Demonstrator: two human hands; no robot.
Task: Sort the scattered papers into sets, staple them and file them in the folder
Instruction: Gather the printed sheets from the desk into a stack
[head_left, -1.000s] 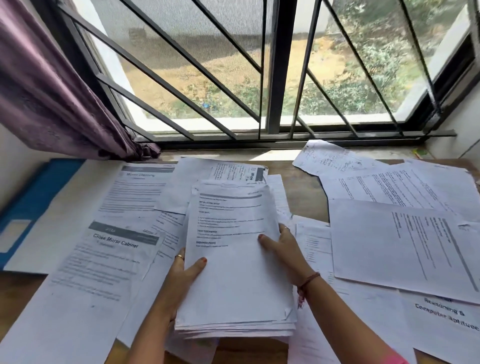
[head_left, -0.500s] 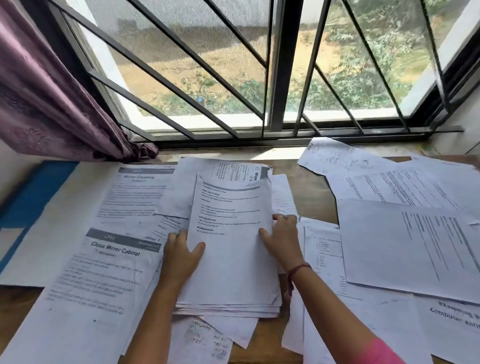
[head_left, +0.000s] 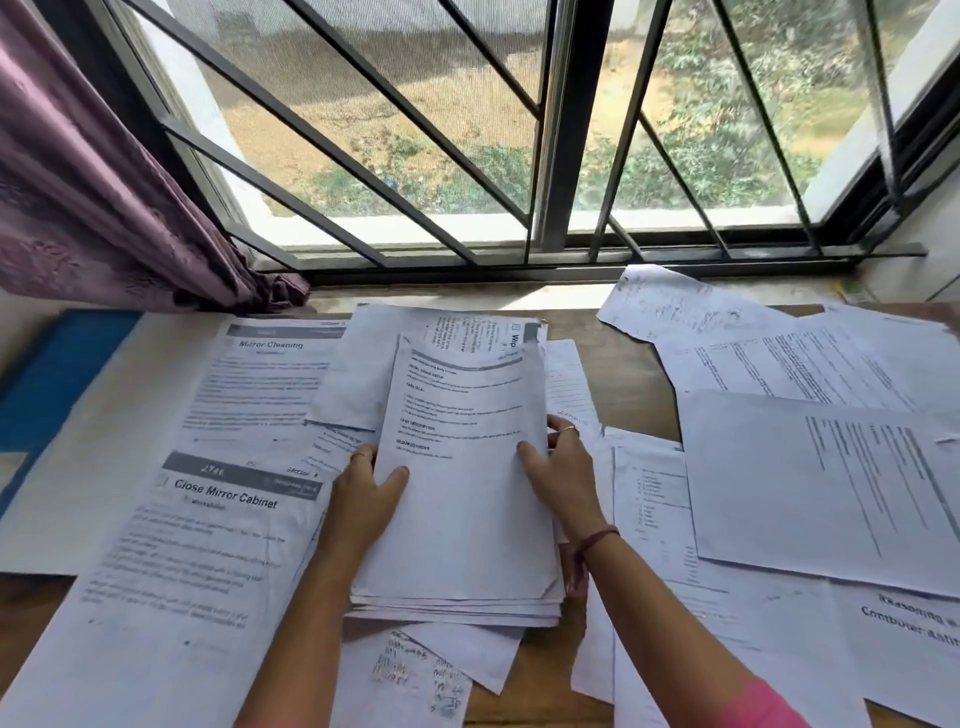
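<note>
A thick stack of printed papers (head_left: 467, 499) stands tilted in the middle of the wooden table (head_left: 628, 374). My left hand (head_left: 366, 493) grips its left edge, thumb on the top sheet. My right hand (head_left: 558, 470) grips the right edge, thumb on the front and fingers curled behind. Loose sheets lie all around: "Mirror Cleaning" (head_left: 260, 379) and "Close Mirror Cabinet" (head_left: 171, 561) on the left, several text pages (head_left: 826, 483) on the right. A blue folder (head_left: 47, 395) lies at the far left, partly under papers. No stapler is visible.
A barred window (head_left: 550, 130) runs along the far edge of the table. A purple curtain (head_left: 88, 182) hangs at the back left. Handwritten sheets (head_left: 410, 675) lie near the front edge under the stack. A wall stands at the right.
Both hands slid up the stack's side edges and the stack shifted away from me, uncovering handwritten sheets by the front edge. The camera view tilted slightly.
</note>
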